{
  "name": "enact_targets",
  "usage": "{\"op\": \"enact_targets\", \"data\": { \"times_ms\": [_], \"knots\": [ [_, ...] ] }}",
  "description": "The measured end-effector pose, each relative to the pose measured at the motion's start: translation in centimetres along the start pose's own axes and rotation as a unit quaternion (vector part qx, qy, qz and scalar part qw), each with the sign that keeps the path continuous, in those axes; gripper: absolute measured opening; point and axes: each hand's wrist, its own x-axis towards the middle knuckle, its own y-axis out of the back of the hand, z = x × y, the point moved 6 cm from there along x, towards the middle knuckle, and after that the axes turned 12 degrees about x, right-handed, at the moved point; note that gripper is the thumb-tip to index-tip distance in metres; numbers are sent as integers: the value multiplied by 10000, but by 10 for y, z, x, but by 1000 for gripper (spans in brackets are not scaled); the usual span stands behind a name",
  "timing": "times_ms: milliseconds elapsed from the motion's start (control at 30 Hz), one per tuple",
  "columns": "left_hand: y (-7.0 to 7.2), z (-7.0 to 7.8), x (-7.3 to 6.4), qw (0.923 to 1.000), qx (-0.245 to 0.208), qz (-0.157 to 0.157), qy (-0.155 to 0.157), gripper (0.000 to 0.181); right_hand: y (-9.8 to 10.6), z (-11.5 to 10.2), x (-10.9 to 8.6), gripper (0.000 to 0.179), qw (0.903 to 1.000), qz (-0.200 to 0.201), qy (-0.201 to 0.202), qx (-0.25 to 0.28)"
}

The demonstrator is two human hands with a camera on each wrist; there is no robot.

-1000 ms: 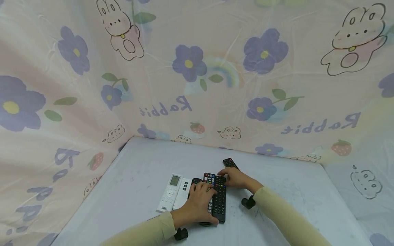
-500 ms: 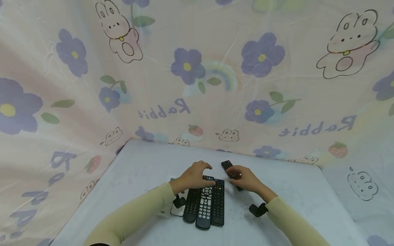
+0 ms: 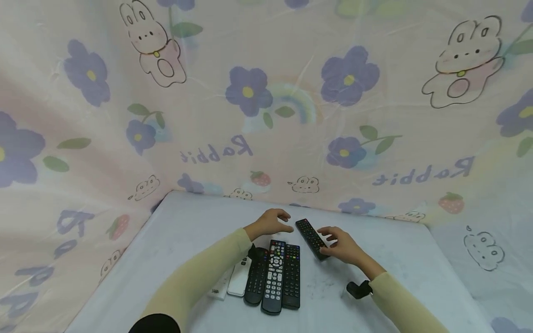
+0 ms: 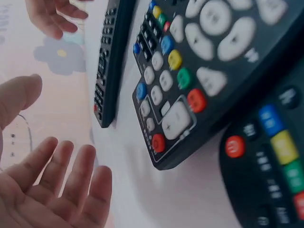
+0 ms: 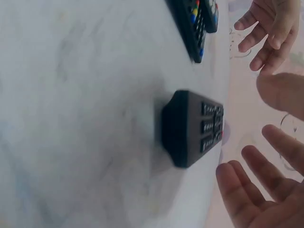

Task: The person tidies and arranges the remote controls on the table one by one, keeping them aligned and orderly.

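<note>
A slim black remote control [image 3: 310, 238] lies aslant on the white table. My right hand [image 3: 340, 247] is just right of it, fingers spread and slightly bent, the thumb overlapping its near end in the head view. The right wrist view shows that remote [image 5: 190, 128] between table and spread fingers, with nothing gripped. Beyond the row of remotes hovers my left hand [image 3: 270, 223], thumb apart from the fingers, holding nothing. The row includes a black remote with pale buttons [image 3: 273, 277], a narrow black remote [image 3: 291, 277] on its right and a round-ended black remote [image 3: 256, 277] on its left.
Left of the black ones lie a white remote [image 3: 239, 278] and a white air-conditioner remote [image 3: 219, 286], partly hidden by my left sleeve [image 3: 200, 273]. A printed rabbit-and-flower curtain [image 3: 291, 138] closes off the table's far and left sides.
My left hand has come off the row of remotes and moved away toward the far side. My right hand went from the row's edge to the single remote, then drew back to its right.
</note>
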Motion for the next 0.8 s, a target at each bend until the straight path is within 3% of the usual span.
{"op": "enact_targets", "data": {
  "times_ms": [167, 367, 667, 800],
  "knots": [
    [-9, -3, 20, 9998, -170, -143, -3, 54, 4, 12, -5, 62, 9996, -48, -255, -73],
    [-21, -4, 35, 9967, -709, -394, 54, 55, 7, 24, -10, 69, 9993, -175, -286, 144],
    [-29, -7, 44, 9927, -894, -498, 634, 55, 4, 38, -16, 70, 9969, 64, -752, 216],
    [-33, -10, 49, 9923, -871, -494, 733, 52, 3, 42, -18, 68, 9963, 105, -801, 307]
  ]
}}
